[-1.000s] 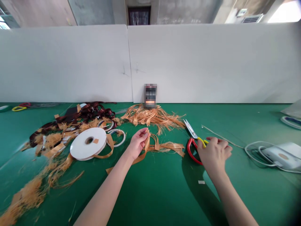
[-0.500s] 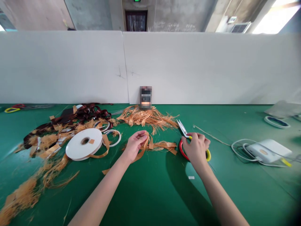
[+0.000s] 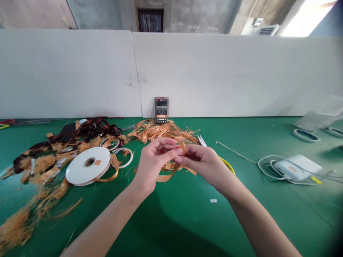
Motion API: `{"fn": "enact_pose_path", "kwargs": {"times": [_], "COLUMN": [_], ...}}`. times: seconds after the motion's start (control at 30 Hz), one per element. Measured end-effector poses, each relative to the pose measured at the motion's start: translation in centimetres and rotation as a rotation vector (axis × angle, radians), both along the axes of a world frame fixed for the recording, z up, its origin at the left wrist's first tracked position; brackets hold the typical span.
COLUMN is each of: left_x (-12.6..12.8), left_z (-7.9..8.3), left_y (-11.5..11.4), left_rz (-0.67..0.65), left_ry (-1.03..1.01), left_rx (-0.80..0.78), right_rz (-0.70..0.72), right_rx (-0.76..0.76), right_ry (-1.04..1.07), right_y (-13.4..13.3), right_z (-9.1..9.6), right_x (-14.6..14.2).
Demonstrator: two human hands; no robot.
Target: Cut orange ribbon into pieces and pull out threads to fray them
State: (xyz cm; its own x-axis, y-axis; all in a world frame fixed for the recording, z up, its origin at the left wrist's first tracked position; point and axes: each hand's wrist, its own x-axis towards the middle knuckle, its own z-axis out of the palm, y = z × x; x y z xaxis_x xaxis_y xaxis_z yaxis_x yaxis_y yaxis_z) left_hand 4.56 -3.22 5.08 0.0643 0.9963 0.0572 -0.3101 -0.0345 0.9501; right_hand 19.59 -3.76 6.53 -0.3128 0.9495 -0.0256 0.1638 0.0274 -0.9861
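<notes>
My left hand point(image 3: 154, 162) and my right hand point(image 3: 205, 164) meet above the green table point(image 3: 171, 221), both pinched on an orange ribbon point(image 3: 171, 170) whose loose end droops beneath them. The ribbon trails left to a white spool point(image 3: 88, 170) lying flat. Scissors point(image 3: 214, 151) with yellow handles lie on the table behind my right hand, mostly hidden by it, with nothing holding them.
A heap of shredded orange ribbon point(image 3: 160, 132) lies behind my hands before a small phone point(image 3: 161, 110) leaning on the white partition point(image 3: 171, 75). Dark brown ribbon point(image 3: 88, 129), tape rings point(image 3: 123, 157) and orange scraps point(image 3: 18, 225) spread left. A white device with cable point(image 3: 296, 167) sits right.
My right hand left the scissors on the table and came left to join my left hand on the orange ribbon, which is now lifted between both hands.
</notes>
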Motion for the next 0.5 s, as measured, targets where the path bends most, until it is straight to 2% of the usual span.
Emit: {"fn": "enact_pose_path", "kwargs": {"times": [0.07, 0.13, 0.2, 0.27, 0.3, 0.37, 0.5], "left_x": [-0.4, -1.1, -2.0, -2.8, -3.1, -3.4, -2.9], "left_z": [-0.3, -1.2, -2.7, -4.6, -5.7, -7.8, -10.7], "left_y": [0.4, 1.3, 2.4, 3.1, 3.3, 3.4, 3.3], "left_rz": [-0.003, 0.01, 0.0, -0.124, -0.211, -0.311, -0.324], "left_ry": [0.083, 0.226, 0.564, 0.989, 1.127, 1.28, 1.365], "left_rx": [0.066, 0.202, 0.364, 0.528, 0.58, 0.618, 0.601], "right_rz": [-0.028, -0.082, -0.16, -0.232, -0.25, -0.243, -0.135], "right_rx": [0.013, 0.042, 0.077, 0.122, 0.141, 0.158, 0.162], "right_ry": [-0.033, -0.059, -0.058, -0.069, -0.089, -0.15, -0.337], "right_y": [0.0, 0.0, -0.1, -0.2, -0.3, -0.5, -1.1], "right_z": [0.7, 1.9, 3.4, 4.7, 5.2, 5.8, 5.9], "right_x": [0.4, 1.0, 1.8, 2.6, 3.0, 3.6, 4.2]}}
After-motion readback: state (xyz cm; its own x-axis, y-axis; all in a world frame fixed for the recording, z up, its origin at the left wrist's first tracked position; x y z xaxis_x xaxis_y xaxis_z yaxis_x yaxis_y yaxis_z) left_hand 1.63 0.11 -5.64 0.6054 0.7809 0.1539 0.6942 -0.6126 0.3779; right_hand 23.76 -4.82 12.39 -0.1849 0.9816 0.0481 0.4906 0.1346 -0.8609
